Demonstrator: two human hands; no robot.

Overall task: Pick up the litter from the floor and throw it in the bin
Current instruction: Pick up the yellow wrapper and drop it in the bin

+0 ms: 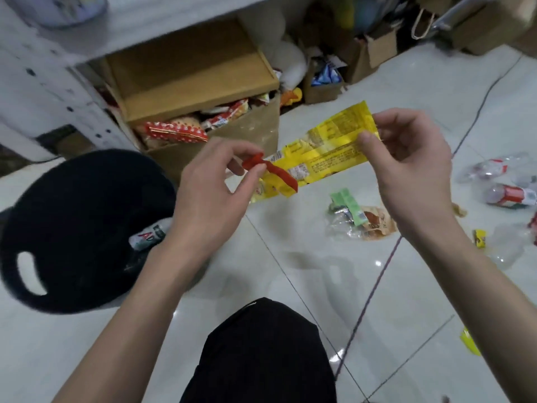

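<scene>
Over floor (290,271) | hands, left (215,181) and right (412,167), pinch yellow wrapper (325,146) | bin (72,199) leftward

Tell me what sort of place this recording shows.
Probably a cluttered storeroom or shop back room: an open cardboard box of snack packets, more cartons behind it, a black bin on the tiled floor.

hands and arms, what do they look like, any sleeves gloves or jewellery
Both are bare: the left hand and the right hand wear no gloves, and no rings show. The left forearm and the right forearm are uncovered down to the frame edge, with no sleeves, watch or bands in view. Between them is a knee in black cloth.
</scene>
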